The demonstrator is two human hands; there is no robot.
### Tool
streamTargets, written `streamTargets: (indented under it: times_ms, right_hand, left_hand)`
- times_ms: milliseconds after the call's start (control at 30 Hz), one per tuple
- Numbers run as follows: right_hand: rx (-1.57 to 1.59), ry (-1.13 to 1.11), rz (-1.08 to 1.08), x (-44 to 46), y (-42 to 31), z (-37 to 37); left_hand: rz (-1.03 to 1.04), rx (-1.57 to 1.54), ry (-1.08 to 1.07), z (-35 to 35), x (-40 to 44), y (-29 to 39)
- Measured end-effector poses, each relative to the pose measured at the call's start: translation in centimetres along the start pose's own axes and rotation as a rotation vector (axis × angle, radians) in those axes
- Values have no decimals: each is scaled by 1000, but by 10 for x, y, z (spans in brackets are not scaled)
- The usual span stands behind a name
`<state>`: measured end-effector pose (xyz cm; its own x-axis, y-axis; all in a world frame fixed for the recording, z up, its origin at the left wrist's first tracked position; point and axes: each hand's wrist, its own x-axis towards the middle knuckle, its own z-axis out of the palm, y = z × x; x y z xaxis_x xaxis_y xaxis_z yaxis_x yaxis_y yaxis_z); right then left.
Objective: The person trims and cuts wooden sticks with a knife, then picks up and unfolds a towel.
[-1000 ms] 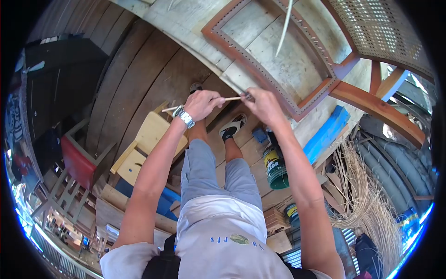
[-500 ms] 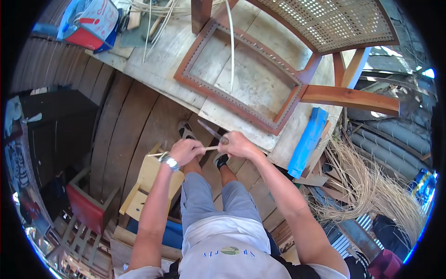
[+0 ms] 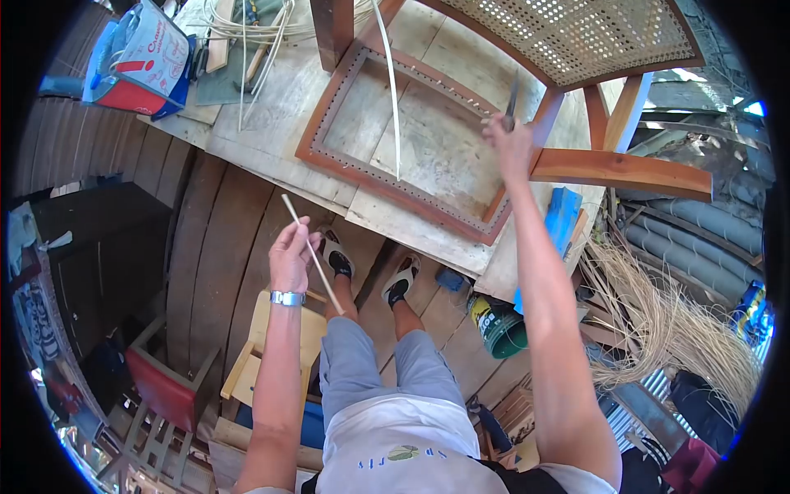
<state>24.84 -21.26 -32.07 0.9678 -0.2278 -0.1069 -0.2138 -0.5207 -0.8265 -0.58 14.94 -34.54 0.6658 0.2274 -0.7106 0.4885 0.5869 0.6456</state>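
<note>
A thin pale stick (image 3: pixel 322 272) is pinched in my left hand (image 3: pixel 290 255), over the floor in front of the table. My right hand (image 3: pixel 510 146) is closed on a knife (image 3: pixel 512 105), its dark blade pointing up, above the right side of a brown chair frame (image 3: pixel 331 166). Small holes line the frame, and several light pegs stand along its far edge. One pale cane strip (image 3: pixel 392 90) hangs across the open seat. Woven cane mesh (image 3: pixel 586 39) fills the backrest.
The wooden table (image 3: pixel 288 177) bears a bag (image 3: pixel 148 62), coiled cane (image 3: pixel 284 20) and a blue wrapped piece (image 3: pixel 561 216). A green bucket (image 3: pixel 497 326) and a cane bundle (image 3: pixel 658 317) lie right. A yellowish wooden piece (image 3: pixel 306 350) and red-seated chair (image 3: pixel 160 387) are left.
My hands have moved apart. The right one carried the knife up and right over the frame; the left one moved left and slightly up with the stick, which now slants downward to the right.
</note>
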Motion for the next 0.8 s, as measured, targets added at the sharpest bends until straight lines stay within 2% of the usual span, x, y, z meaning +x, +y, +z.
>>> streamTargets:
  times_ms: [67,133,167,233,567,633,667,733,800]
  right_hand:
    - [66,26,17,26,13,6]
    - [-379,-2,-81,44,14,6]
    - [-382,-7,-84,52,22,9]
    - [-597,28,-293,62,42,17]
    - [-486,108,-172,67,67,26]
    - [-292,88,-51,60,53,25]
    - [-295,71,-38,60,50,25]
    - [-523,98,8,66,56,23]
    - [-471,96,-15,60,47,25]
  left_hand:
    - [56,-36,131,-4,1,-6]
    - [77,-52,188,-5,1,-9]
    - [66,-90,196,-7,1,-11]
    - [50,-143,213,-10,1,-13]
    - [43,-263,291,-2,3,-12]
    - [34,-271,309,1,4,-10]
    - [28,-275,321,1,4,-11]
    - [32,-282,318,4,3,-12]
    - [50,-291,296,2,5,-14]
